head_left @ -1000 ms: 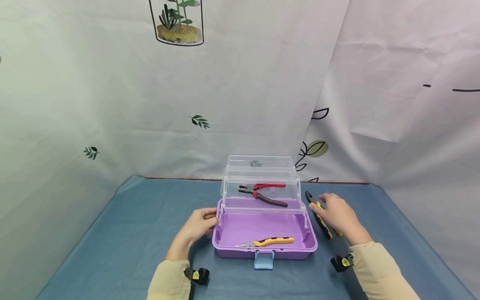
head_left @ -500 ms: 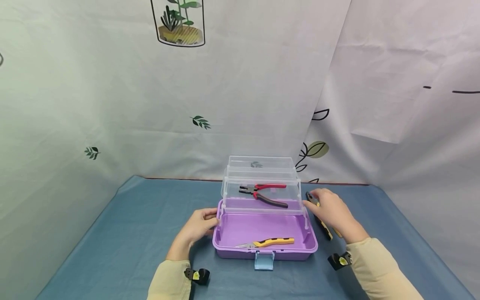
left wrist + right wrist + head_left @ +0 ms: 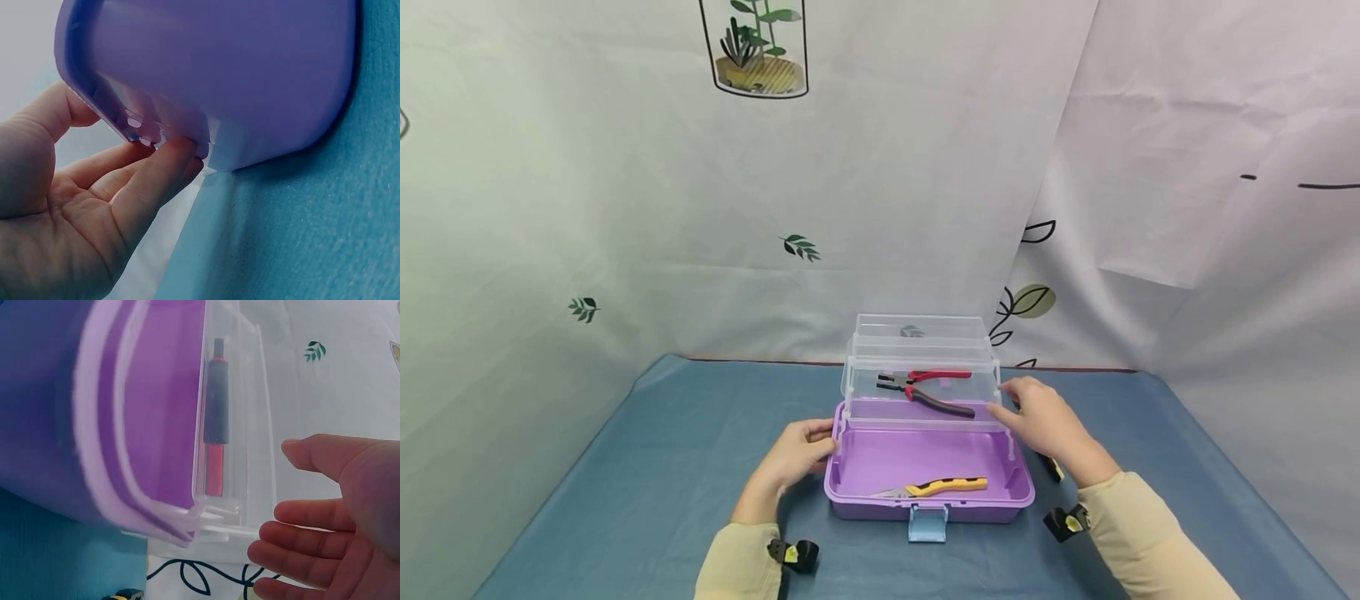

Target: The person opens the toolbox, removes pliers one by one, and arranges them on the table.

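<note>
A purple toolbox (image 3: 925, 454) stands with its clear lid and trays raised at the back. My left hand (image 3: 793, 454) holds its left side, thumb near the rim and fingers against the outer wall (image 3: 212, 69). Pliers with red and black handles (image 3: 940, 405) lie in the clear tray (image 3: 880, 423). Yellow-handled long-nose pliers (image 3: 951, 485) rest along the front of the box's bottom. My right hand (image 3: 1048, 429), fingers extended, is beside the tray's right end, holding nothing. Under it, another yellow and black tool (image 3: 1054, 468) lies on the table, mostly hidden.
A light blue latch (image 3: 928, 525) hangs down at the toolbox's front. Blue cloth (image 3: 700, 467) covers the table. A white printed curtain (image 3: 925, 167) rises close behind the box and along both sides.
My right hand has moved left from above the yellow and black tool to the tray's right end, covering more of that tool. The left hand and toolbox have stayed put.
</note>
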A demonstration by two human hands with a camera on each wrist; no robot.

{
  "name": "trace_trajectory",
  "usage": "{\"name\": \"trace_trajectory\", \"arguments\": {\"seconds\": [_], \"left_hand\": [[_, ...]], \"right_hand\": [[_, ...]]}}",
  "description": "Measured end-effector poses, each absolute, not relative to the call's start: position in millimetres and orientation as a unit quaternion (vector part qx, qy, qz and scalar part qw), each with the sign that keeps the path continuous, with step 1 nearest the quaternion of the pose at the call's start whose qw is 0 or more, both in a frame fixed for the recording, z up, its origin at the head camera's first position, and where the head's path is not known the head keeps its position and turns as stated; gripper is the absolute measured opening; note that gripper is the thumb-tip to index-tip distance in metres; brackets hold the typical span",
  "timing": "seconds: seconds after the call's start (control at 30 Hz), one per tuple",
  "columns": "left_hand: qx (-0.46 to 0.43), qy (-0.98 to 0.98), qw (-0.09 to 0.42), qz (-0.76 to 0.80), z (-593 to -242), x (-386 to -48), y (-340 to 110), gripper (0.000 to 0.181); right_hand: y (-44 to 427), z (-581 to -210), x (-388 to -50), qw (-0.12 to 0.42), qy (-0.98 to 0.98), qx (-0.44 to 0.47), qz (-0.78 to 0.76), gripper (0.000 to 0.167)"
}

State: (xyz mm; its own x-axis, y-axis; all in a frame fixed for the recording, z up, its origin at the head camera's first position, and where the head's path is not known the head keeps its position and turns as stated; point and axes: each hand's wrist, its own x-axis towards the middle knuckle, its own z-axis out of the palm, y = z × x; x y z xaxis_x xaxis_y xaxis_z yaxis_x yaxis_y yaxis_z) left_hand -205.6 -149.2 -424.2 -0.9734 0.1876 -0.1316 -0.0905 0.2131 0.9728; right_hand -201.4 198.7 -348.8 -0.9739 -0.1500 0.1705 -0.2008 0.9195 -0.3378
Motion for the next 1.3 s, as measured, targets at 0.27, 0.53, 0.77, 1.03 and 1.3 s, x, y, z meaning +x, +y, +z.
{"name": "trace_trajectory", "arguments": {"seconds": [0.27, 0.53, 0.77, 1.03, 1.3], "left_hand": [[0.050, 0.761, 0.115, 0.637, -427, -208, -150, 0.054], [0.047, 0.762, 0.116, 0.635, -427, -208, -151, 0.055], [0.044, 0.764, 0.117, 0.633, -427, -207, -150, 0.055], [0.042, 0.766, 0.115, 0.631, -427, -208, -151, 0.054], [0.038, 0.765, 0.115, 0.632, -426, -207, -150, 0.055]], "right_hand": [[194, -351, -203, 0.077, -0.974, 0.107, 0.187, 0.047], [189, -353, -206, 0.083, -0.967, 0.125, 0.207, 0.046], [184, -356, -209, 0.085, -0.961, 0.148, 0.217, 0.043], [177, -361, -218, 0.063, -0.959, 0.163, 0.224, 0.038], [170, -362, -229, 0.011, -0.965, 0.153, 0.213, 0.036]]}}
